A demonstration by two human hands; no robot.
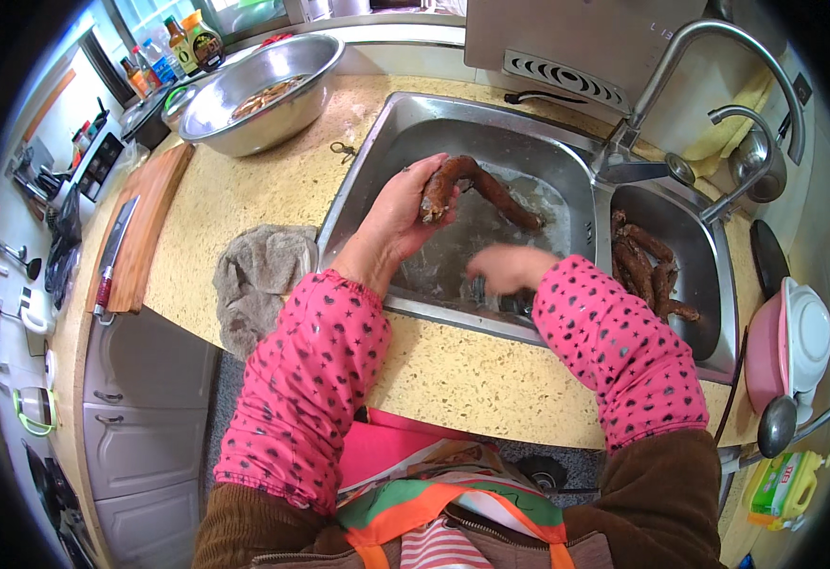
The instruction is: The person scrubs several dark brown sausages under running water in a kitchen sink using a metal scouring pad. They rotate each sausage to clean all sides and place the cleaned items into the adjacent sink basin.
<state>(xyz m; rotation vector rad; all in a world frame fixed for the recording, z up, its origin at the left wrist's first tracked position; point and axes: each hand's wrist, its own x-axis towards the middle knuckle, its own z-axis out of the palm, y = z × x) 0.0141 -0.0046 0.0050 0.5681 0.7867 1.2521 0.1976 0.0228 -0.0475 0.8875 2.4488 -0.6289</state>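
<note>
A long, curved, reddish-brown cured sausage (495,194) is gripped near one end by my left hand (407,204). The rest of it arches over the large steel sink basin (382,156), its far end hanging low. Shallow cloudy water lies on the basin floor. My right hand (510,268) is lower in the same basin, slightly blurred, with its fingers curled in. A dark grey thing shows just beneath those fingers, too hidden to name. In the smaller basin on the right lie several more brown sausages (644,264).
A tall faucet (671,57) arches over the sink's back right. On the left counter are a grey rag (261,275), a wide metal bowl (310,85), and a cutting board (154,228) with a knife (114,248). A pink basin (766,351) stands far right.
</note>
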